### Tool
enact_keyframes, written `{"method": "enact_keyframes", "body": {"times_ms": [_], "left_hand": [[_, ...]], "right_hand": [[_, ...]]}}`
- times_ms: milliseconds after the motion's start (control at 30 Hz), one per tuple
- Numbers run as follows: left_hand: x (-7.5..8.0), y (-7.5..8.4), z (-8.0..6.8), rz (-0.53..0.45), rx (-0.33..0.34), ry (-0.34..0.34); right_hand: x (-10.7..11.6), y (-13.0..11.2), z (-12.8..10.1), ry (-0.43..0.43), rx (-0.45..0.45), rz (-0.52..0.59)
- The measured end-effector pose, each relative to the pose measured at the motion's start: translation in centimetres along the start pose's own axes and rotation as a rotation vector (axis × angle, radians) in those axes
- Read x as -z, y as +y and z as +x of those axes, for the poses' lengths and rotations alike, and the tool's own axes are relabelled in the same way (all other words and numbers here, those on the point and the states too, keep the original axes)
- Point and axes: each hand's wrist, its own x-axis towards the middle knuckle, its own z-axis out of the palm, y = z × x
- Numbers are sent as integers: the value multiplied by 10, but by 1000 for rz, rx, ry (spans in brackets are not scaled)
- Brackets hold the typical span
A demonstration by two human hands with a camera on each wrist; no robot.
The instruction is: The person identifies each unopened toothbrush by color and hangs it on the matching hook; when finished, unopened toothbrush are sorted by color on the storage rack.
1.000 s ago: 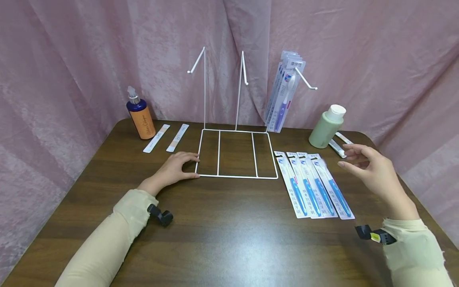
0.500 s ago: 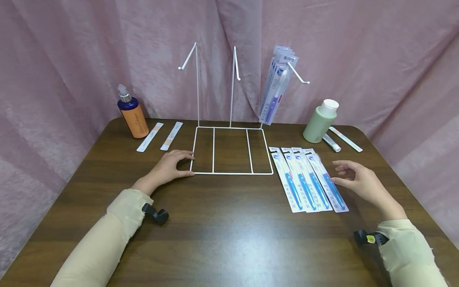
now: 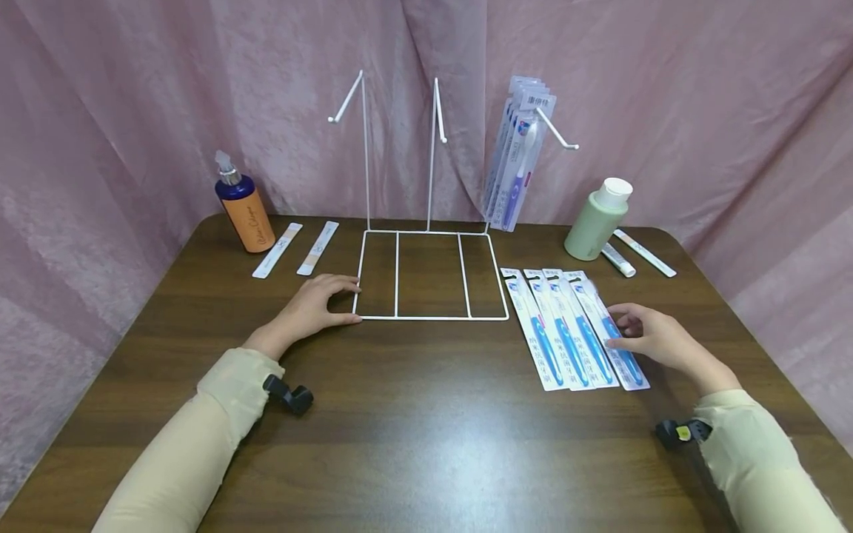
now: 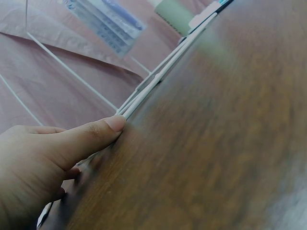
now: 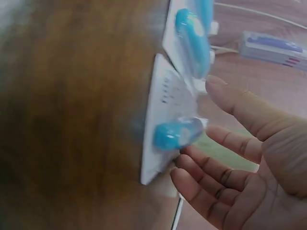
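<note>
Wire rack (image 3: 433, 318) at left hand (image 3: 309, 307), flat toothbrush packs (image 3: 561, 333) at right hand (image 3: 656, 339).

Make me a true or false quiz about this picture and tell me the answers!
1. The left hand touches the white wire rack. True.
2. The green bottle has a white cap. True.
3. Nothing hangs on the white wire rack. False: packaged toothbrushes hang on one hook.
4. Four packaged blue-handled toothbrushes lie on the table. True.
5. Someone is holding the green bottle. False: the right hand is at the packaged blue-handled toothbrushes.
</note>
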Motion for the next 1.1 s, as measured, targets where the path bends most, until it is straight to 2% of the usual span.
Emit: {"method": "enact_keyframes", "body": {"times_ms": [300, 767, 1100], "left_hand": [[3, -1, 0, 3, 5, -2], [3, 0, 1, 8, 4, -3], [0, 0, 1, 12, -2, -5]], "right_hand": [[-2, -4, 7, -26, -12, -36], [1, -1, 13, -78, -168, 24], [-3, 6, 8, -60, -156, 68]]}}
